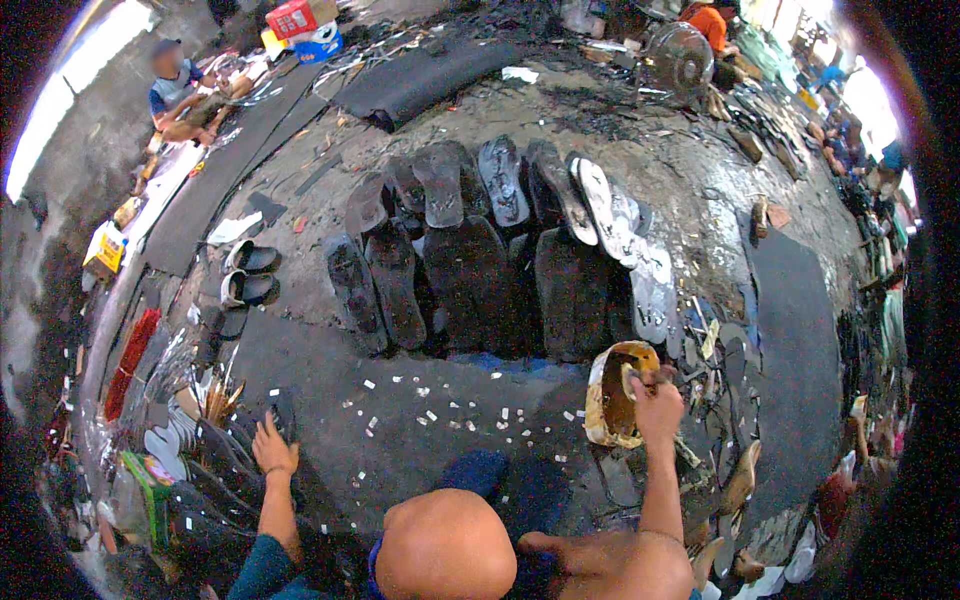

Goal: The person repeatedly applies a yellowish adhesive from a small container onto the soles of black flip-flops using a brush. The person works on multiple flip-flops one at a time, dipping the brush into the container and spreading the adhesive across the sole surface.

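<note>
Head view showed flat, foot-shaped dark soles, their faces dull and scuffed, propped in overlapping rows beyond and between the hands; whitish, smeared soles stood at the rows' right end, ahead of the right hand; a wide-mouthed tub, its wall crusted yellowish white around a brown inside, stood just beside that hand; small, hard-edged white chips speckled a smooth dark sheet between the hands; the right forearm stretched forward, fingers curled at the tub's mouth, though what they gripped could not be told; the left hand reached forward, fingers loosely spread near a dark piece, contact unclear.
</note>
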Tool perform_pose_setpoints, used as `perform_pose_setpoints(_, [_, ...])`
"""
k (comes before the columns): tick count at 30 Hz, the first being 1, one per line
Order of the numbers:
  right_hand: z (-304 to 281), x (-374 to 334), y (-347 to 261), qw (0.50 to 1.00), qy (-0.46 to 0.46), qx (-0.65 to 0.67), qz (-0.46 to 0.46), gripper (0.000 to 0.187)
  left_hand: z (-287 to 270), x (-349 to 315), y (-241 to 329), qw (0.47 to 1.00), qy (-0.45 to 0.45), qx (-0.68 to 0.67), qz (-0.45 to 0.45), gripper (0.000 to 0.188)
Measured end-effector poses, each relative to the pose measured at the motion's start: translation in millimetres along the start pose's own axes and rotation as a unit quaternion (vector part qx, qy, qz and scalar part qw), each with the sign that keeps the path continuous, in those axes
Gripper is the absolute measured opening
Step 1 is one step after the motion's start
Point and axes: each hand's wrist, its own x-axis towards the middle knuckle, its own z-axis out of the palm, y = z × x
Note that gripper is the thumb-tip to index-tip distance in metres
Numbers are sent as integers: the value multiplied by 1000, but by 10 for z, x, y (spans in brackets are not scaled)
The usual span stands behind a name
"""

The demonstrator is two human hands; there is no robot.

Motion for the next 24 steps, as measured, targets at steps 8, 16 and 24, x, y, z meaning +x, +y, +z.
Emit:
perform_pose_setpoints(8, [-371, -104, 125, 997, 5, 80, 20, 43, -938, -751, 590, 942, 199, -186, 199, 39])
perform_pose_setpoints(16, [-802, -698, 237, 921, -371, -118, 34, 37, 137, -1328, 2145, 819, -50, -275, 501, 59])
perform_pose_setpoints(24, [-963, -380, -122, 543, -254, 765, 233, 29, -267, -1087, 2801, 734, -89, -203, 642, 62])
